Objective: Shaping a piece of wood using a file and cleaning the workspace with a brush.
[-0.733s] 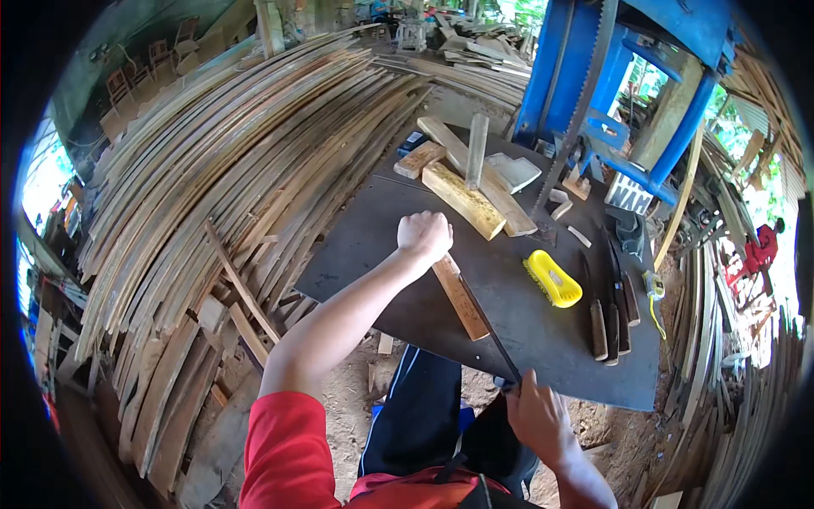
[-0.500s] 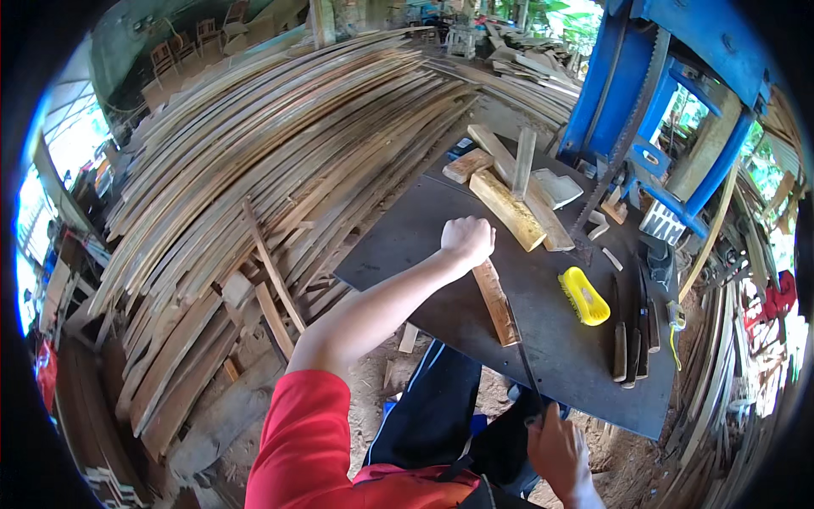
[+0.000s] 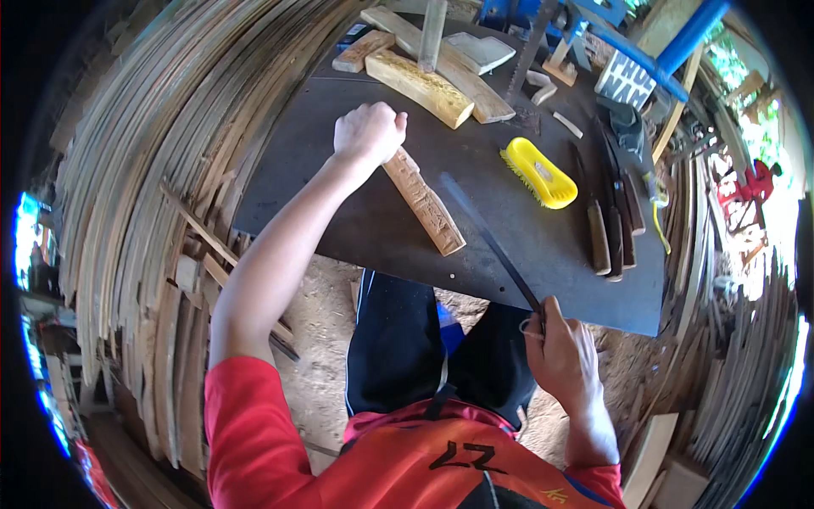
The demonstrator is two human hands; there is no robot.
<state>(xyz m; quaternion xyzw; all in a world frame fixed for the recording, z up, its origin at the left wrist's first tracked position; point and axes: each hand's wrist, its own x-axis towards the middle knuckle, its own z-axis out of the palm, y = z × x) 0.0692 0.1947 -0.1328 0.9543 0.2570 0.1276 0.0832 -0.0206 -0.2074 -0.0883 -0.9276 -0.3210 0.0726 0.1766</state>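
Note:
My left hand (image 3: 370, 136) is closed around the far end of a short wooden piece (image 3: 426, 209) that lies slantwise on the dark tabletop (image 3: 314, 199). That piece has notched, rough edges, and its near end points toward me. Over the table's front edge, my right hand (image 3: 564, 352) grips the near end of a long, narrow dark file (image 3: 500, 254). The handle is hidden in my fingers. The file's far end is blurred and sits a little to the right of the wooden piece, apart from it. To the right of the file lies a yellow brush (image 3: 543, 172).
Several wooden-handled tools (image 3: 600, 239) lie at the table's right side, beside a tape measure (image 3: 656, 192). Wood blocks (image 3: 420, 88) and a pale tray (image 3: 480, 51) sit at the back, near a blue bandsaw (image 3: 678, 55). Long boards (image 3: 136, 153) are stacked to the left.
My view has tilted down toward the table. The file has come away from the wooden piece's edge and now lies to its right. My left hand keeps its grip on the wood.

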